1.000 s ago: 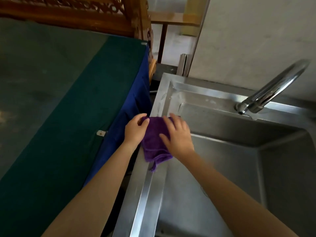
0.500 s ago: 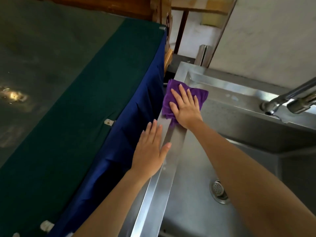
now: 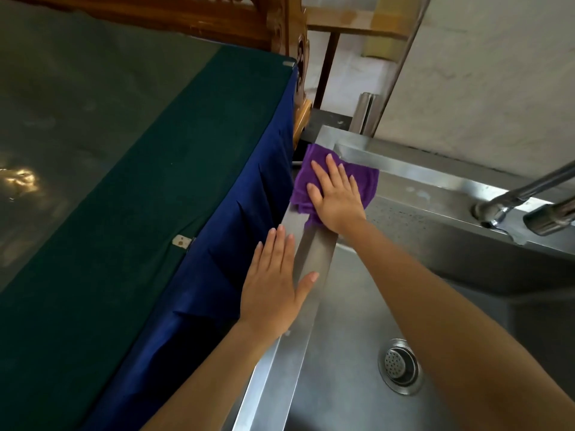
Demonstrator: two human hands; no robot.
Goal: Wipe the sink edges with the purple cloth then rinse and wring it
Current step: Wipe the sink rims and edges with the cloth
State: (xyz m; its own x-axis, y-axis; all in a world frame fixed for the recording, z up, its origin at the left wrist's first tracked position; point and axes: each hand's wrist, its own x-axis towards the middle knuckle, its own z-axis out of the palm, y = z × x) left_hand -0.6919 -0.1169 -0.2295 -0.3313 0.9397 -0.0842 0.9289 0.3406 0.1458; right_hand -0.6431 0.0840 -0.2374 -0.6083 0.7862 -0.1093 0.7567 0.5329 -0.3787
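The light is dim and soft around me, brightest on the pale wall (image 3: pixel 485 73) at upper right. A glare patch shines on the green cover (image 3: pixel 18 181) at far left. The steel sink rim (image 3: pixel 435 178) catches muted highlights. Straight edges bow toward the frame's borders, and the tap (image 3: pixel 529 197) at right looks slightly blurred.

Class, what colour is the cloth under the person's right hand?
Purple cloth, under the right hand; seen in the head view.
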